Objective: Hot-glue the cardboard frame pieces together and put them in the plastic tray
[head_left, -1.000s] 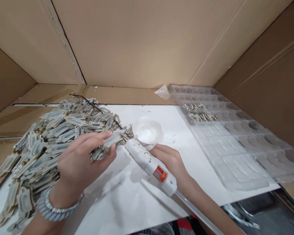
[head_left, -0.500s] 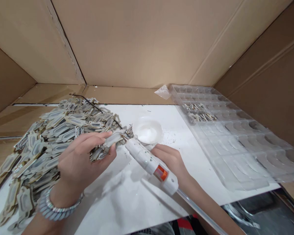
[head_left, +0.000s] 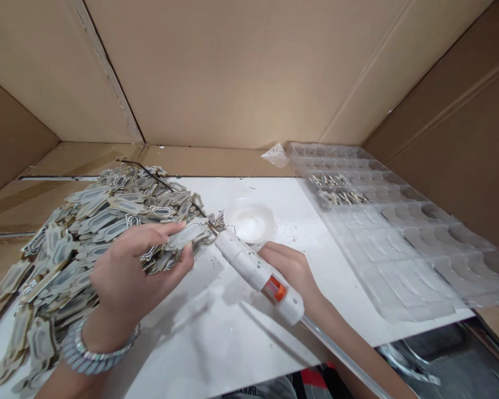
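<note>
Between thumb and fingers, my left hand (head_left: pixel 137 271) pinches a flat frame-shaped plaque (head_left: pixel 187 234) with a pale grey centre. My right hand (head_left: pixel 289 266) is closed around a white glue gun (head_left: pixel 255 271) with an orange window; most of its grip is hidden under the barrel. A clear glue stick (head_left: pixel 341 354) sticks out of the gun's rear. The metal nozzle is close to the plaque's right end; whether they touch I cannot tell. A big heap of similar plaques (head_left: pixel 95 221) lies around and behind my left hand. Just beyond the nozzle stands a small white bowl (head_left: pixel 249 221).
On the right lies a clear plastic compartment tray (head_left: pixel 399 244), with small metallic pieces (head_left: pixel 343 197) in two compartments. A dark thin wire (head_left: pixel 149 174) crosses the heap. Cardboard walls (head_left: pixel 241 72) enclose the back and sides of the white board (head_left: pixel 216 343).
My left hand has drawn the plaque slightly left and away from the nozzle. The glue gun has barely shifted, and my right hand keeps its grip.
</note>
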`<state>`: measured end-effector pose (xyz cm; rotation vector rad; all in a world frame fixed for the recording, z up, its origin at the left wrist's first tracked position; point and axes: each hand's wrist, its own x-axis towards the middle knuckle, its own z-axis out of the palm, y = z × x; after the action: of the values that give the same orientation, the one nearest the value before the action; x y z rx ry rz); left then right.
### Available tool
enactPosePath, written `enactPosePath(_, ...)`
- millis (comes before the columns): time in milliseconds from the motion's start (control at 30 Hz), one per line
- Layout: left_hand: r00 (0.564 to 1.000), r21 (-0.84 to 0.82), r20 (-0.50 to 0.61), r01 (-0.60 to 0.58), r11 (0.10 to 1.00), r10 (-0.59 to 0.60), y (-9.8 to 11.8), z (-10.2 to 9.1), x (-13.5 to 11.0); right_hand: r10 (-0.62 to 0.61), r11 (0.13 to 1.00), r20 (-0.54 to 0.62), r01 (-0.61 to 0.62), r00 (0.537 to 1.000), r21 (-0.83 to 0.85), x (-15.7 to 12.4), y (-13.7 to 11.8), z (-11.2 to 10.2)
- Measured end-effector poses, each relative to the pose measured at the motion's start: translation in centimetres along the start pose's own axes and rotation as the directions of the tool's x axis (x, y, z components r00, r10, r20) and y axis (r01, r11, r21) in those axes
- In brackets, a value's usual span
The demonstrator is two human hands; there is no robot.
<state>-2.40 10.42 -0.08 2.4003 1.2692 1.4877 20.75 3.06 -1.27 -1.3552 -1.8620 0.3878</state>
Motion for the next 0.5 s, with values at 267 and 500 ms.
enactPosePath(267, 0.988, -0.515, 0.119, 0.148, 0.844, -0.1, 1.4, 1.0, -0.6, 0.172, 0.973, -0.133, -0.147, 0.976, 0.177, 0.3, -0.4, -0.1)
enactPosePath(500, 0.941, -0.624, 0.331, 0.274, 0.732, -0.07, 3.1, 1.9, -1.4, 0.215, 0.913, 0.012, -0.205, 0.977, 0.351, 0.2, -0.8, -0.2)
